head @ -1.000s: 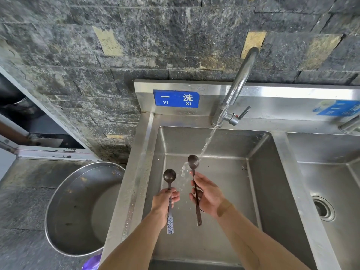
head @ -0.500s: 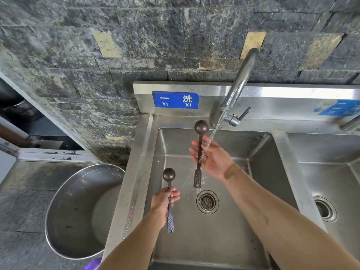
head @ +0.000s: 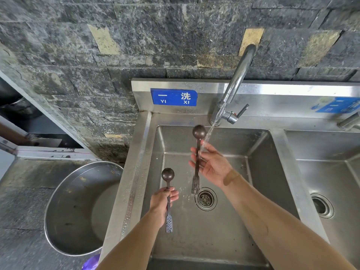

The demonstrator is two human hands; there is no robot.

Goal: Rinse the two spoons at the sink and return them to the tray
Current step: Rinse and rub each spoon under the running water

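Observation:
Two dark long-handled spoons are held upright over the left steel sink basin (head: pixel 259 152). My left hand (head: pixel 162 201) grips one spoon (head: pixel 168 175) by the middle of its handle, bowl up, near the basin's left wall. My right hand (head: pixel 211 166) holds the other spoon (head: pixel 199 131) higher and farther back, fingers loosely spread around its handle. Water streams from the chrome tap (head: pixel 236 82) onto my right fingers and that spoon's handle. No tray is in view.
The drain (head: pixel 206 199) lies below my right hand. A second basin (head: pixel 331 172) with its own drain is at the right. A large steel pot (head: pixel 64 207) stands on the floor left of the sink, beside a stone wall.
My right hand lifted its spoon up and back from beside the left one to under the tap, uncovering the drain. My left hand and its spoon stayed put.

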